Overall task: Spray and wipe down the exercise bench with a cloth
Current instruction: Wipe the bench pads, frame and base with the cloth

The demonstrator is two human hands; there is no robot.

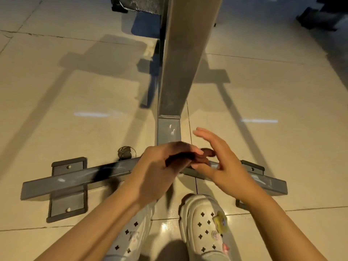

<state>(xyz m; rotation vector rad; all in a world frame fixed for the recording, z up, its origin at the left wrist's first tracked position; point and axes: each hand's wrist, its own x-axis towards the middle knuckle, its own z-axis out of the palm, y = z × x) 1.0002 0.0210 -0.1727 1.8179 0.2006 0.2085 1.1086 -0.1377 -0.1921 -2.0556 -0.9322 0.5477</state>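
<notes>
I look down at the bench's grey metal frame. Its main beam [180,72] slopes up and away from a cross foot bar [66,181] lying on the floor. My left hand [158,170] hovers over the middle of that bar with its fingers curled. A dark patch sits under the fingers, and I cannot tell whether it is a thing or a shadow. My right hand [224,162] is beside it, fingers straight and spread, its thumb side touching the left fingertips. No cloth or spray bottle shows.
Grey foot plates [67,206] stick out from the bar on both sides. A small dark round lump [125,152] lies on the tiled floor behind the bar. My white clogs [203,227] stand just in front of it. Dark objects sit at the far corners.
</notes>
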